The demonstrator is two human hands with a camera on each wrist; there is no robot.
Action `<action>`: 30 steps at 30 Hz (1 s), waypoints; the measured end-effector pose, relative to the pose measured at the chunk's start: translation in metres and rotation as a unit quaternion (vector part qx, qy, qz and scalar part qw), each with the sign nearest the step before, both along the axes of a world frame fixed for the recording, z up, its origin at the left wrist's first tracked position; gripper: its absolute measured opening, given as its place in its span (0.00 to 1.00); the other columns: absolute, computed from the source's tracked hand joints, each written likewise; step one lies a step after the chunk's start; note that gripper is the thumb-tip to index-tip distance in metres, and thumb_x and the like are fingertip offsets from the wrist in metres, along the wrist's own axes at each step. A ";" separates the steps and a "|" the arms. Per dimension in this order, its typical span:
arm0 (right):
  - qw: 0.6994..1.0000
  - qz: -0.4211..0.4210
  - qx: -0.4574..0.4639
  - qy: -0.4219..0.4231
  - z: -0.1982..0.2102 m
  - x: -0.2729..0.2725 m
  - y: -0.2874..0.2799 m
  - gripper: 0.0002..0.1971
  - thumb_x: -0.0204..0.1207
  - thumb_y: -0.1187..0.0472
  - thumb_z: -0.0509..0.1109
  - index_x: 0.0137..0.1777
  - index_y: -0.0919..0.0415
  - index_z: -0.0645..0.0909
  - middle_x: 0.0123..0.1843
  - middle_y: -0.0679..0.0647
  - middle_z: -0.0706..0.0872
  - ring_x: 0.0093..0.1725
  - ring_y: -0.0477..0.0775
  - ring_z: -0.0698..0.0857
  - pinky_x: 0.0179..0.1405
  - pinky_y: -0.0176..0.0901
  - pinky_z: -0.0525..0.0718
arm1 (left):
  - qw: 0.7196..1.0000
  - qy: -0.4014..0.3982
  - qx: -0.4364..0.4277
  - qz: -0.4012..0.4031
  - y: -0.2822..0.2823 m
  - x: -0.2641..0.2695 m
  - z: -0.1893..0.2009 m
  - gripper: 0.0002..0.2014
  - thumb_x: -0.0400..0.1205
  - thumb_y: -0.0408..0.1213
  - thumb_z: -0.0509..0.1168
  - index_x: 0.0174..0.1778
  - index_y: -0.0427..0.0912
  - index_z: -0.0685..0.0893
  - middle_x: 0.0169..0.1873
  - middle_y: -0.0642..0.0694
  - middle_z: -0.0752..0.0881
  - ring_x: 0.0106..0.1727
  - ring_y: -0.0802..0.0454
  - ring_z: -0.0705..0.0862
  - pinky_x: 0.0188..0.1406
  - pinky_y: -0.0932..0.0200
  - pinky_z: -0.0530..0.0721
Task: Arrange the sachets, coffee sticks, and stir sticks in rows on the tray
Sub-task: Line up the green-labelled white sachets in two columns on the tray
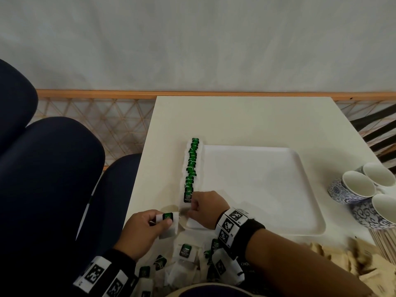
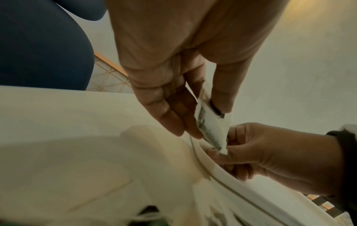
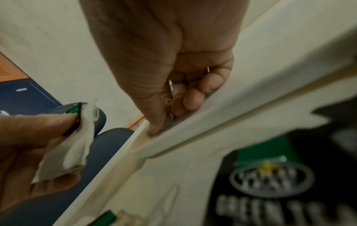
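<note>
**Tea sachets lined up along the tray's left edge**

The cream worktop (image 1: 246, 121) carries a white square tray (image 1: 267, 189) near its middle. At the right edge stand three patterned cups (image 1: 360, 189), with a bundle of wooden stir sticks (image 1: 383, 243) just in front of them. A row of sachets (image 1: 191, 166) with green labels runs along the tray's left rim, overlapping one another from far to near. A loose heap of sachets (image 1: 184, 260) lies on the worktop at the near edge, below both wrists. The right hand (image 1: 205, 207) sits at the tray's near-left corner, its fingers curled and pressing the nearest end of the row against the rim. The left hand (image 1: 143, 230), just beside it, pinches a single sachet (image 1: 168, 221) between thumb and fingers, above the worktop.
</note>
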State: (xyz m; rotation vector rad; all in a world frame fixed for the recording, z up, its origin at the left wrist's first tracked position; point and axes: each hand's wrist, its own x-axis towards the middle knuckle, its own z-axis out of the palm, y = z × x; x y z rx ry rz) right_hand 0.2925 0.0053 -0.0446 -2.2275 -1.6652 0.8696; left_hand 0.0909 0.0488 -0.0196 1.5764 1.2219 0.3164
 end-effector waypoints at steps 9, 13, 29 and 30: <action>1.000 -0.008 -0.007 0.008 0.002 0.003 0.005 0.14 0.74 0.42 0.69 0.36 0.49 0.72 0.41 0.49 0.83 0.44 0.53 0.82 0.44 0.46 0.84 | 1.000 -0.002 -0.005 0.005 0.003 0.005 0.002 0.08 0.76 0.33 0.74 0.31 0.47 0.91 0.29 0.49 0.89 0.30 0.59 0.83 0.34 0.61 0.81; 0.999 -0.008 0.009 0.031 0.004 0.004 0.004 0.15 0.73 0.41 0.70 0.38 0.50 0.74 0.39 0.47 0.82 0.42 0.51 0.82 0.42 0.45 0.82 | 1.000 -0.007 0.000 -0.003 0.007 0.010 0.004 0.10 0.77 0.34 0.74 0.31 0.50 0.90 0.28 0.49 0.88 0.28 0.62 0.82 0.33 0.61 0.80; 0.996 0.025 0.019 0.089 0.008 0.011 -0.010 0.08 0.77 0.52 0.71 0.38 0.51 0.84 0.29 0.43 0.79 0.35 0.47 0.80 0.33 0.35 0.74 | 1.000 0.005 -0.007 0.016 0.011 0.044 -0.004 0.05 0.74 0.35 0.76 0.43 0.44 0.87 0.31 0.47 0.85 0.33 0.48 0.85 0.35 0.56 0.82; 0.997 0.021 0.010 0.068 0.006 0.011 -0.009 0.09 0.78 0.51 0.70 0.39 0.51 0.84 0.29 0.43 0.78 0.36 0.48 0.80 0.35 0.37 0.74 | 1.000 0.015 -0.001 0.016 0.012 0.043 -0.005 0.06 0.75 0.35 0.75 0.45 0.45 0.86 0.33 0.47 0.86 0.35 0.48 0.86 0.36 0.56 0.82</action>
